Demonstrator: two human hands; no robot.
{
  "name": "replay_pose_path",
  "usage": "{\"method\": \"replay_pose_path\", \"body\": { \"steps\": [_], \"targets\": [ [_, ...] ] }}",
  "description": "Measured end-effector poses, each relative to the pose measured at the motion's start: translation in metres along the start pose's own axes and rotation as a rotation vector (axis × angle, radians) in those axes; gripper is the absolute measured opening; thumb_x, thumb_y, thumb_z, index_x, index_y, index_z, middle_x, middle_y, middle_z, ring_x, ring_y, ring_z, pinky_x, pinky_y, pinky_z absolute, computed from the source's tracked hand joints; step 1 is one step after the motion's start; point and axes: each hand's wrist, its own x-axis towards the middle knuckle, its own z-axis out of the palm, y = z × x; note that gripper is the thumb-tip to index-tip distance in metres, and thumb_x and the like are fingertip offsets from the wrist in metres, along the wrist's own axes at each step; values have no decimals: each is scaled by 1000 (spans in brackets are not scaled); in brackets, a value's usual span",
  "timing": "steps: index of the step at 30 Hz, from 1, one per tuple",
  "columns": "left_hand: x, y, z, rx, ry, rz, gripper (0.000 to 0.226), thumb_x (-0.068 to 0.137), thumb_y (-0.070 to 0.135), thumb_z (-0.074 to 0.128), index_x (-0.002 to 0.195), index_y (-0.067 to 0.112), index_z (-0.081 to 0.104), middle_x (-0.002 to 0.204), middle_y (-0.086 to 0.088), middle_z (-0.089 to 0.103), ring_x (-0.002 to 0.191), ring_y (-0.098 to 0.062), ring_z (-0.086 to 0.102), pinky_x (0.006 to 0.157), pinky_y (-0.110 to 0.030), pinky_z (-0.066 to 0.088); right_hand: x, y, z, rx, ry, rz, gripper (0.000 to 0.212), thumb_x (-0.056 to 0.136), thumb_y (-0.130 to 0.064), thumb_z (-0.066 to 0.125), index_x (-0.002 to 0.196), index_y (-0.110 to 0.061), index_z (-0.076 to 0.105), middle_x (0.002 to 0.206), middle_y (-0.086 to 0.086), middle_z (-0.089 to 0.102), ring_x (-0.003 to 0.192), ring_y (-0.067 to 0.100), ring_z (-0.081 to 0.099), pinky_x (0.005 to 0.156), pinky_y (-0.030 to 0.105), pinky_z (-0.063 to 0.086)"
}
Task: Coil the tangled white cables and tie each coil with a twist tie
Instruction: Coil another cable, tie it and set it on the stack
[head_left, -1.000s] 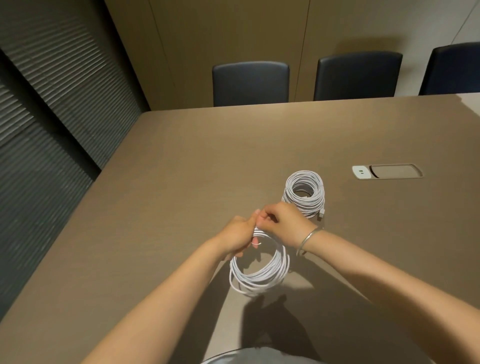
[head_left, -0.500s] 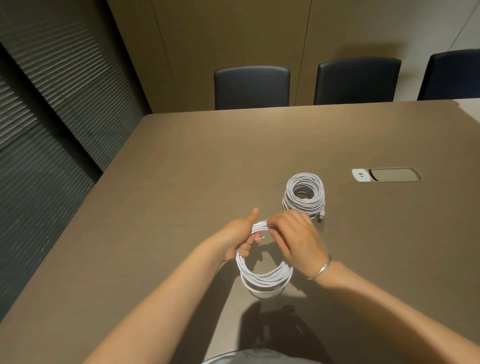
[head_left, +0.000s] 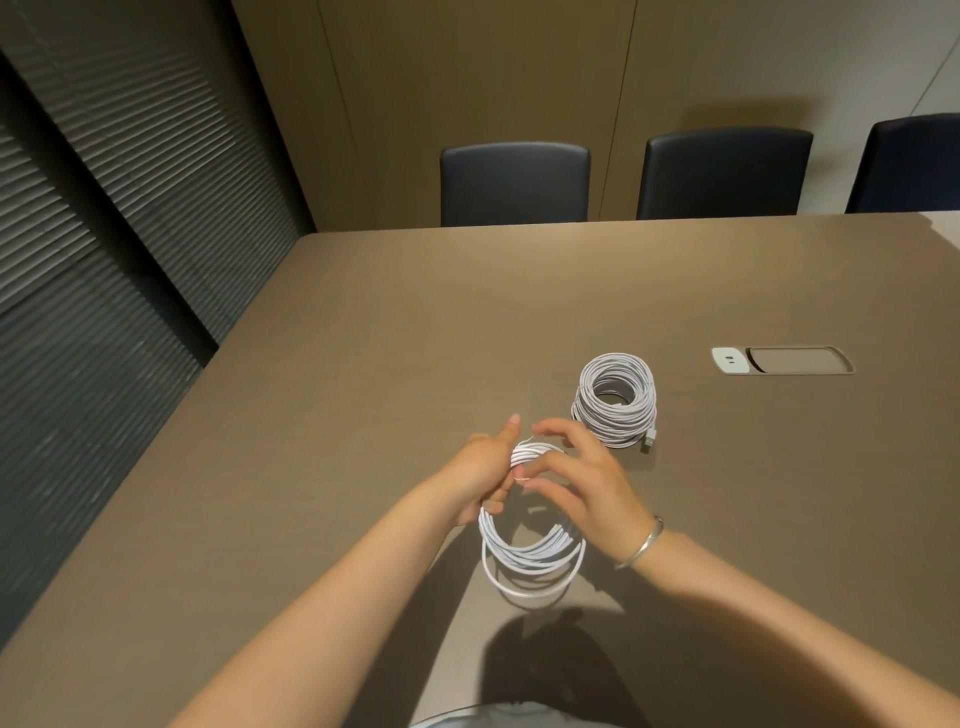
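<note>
A white cable coil (head_left: 530, 564) hangs upright just above the brown table (head_left: 322, 415). My left hand (head_left: 483, 475) grips its top bundle, thumb pointing up. My right hand (head_left: 582, 483) is at the same spot from the right, fingertips pinching a thin white twist tie (head_left: 523, 474) wrapped round the bundle; one tie end sticks up by my left thumb. Stacked white coils (head_left: 615, 400) lie flat on the table beyond my right hand, a USB plug (head_left: 649, 442) poking out at their near right.
A recessed power socket panel (head_left: 782, 360) sits in the table to the right. Three dark chairs (head_left: 514, 182) stand along the far edge. The table's left edge runs beside dark window blinds (head_left: 104, 234).
My right hand has turned and dropped from over the coil's top to its right side, working at the tie. The coil has shifted slightly; my left hand keeps its grip.
</note>
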Motion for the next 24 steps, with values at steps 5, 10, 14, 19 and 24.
{"method": "replay_pose_path", "body": {
  "steps": [5, 10, 14, 19, 24],
  "targets": [
    [-2, 2, 1, 12, 20, 24, 54, 102, 54, 37, 75, 8, 47, 41, -1, 36, 32, -12, 23, 37, -15, 19, 0, -4, -3, 140, 12, 163, 9, 84, -27, 68, 83, -19, 72, 122, -2, 60, 104, -8, 54, 86, 8, 37],
    [-3, -3, 9, 148, 86, 93, 72, 99, 59, 35, 54, 8, 55, 35, 2, 34, 32, -18, 30, 40, -19, 25, 7, -12, -6, 251, 106, 315, 11, 83, -6, 70, 77, -14, 68, 96, 0, 72, 96, 1, 62, 83, 6, 41],
    [-2, -6, 12, 244, 147, 167, 74, 99, 59, 36, 46, 12, 55, 34, 2, 40, 35, -20, 39, 41, -21, 31, 7, -13, -4, 302, 129, 388, 25, 83, -7, 70, 73, -28, 61, 84, -7, 72, 85, 6, 67, 83, 28, 52],
    [-5, -6, 12, 224, 36, 150, 74, 99, 61, 34, 50, 9, 55, 40, -2, 33, 32, -18, 30, 39, -18, 26, 8, -13, -5, 284, 137, 388, 22, 86, -8, 67, 74, -24, 58, 75, -7, 66, 77, 12, 63, 77, 33, 50],
    [-8, -5, 10, 291, -61, 112, 77, 101, 60, 27, 55, 5, 56, 38, -1, 33, 31, -16, 29, 37, -18, 27, 8, -15, -8, 177, 59, 256, 6, 85, -18, 62, 80, -15, 61, 80, -12, 59, 78, 5, 56, 72, 12, 41]
  ]
}}
